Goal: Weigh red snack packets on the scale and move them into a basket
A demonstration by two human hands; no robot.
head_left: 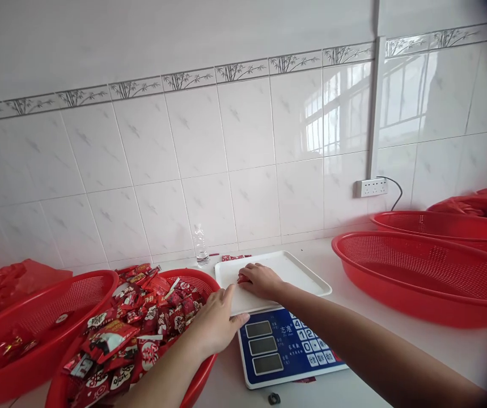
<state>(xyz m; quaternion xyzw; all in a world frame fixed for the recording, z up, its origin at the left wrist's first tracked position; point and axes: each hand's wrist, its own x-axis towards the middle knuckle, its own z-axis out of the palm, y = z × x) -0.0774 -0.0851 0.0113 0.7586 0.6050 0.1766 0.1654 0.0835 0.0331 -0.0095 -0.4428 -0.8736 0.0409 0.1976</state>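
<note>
Red packet [242, 279] — in right grip [261, 280]

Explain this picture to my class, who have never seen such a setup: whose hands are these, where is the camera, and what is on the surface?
There is no machine here: a person works bare-handed. The single picture comes from a camera on their head, looking forward and down. On the white surface, a blue-faced scale carries a white tray. To its left, a red basket is heaped with wrapped packets. The right hand has its fingers on something small and red over the tray; the left hand is open, between basket and scale.
</note>
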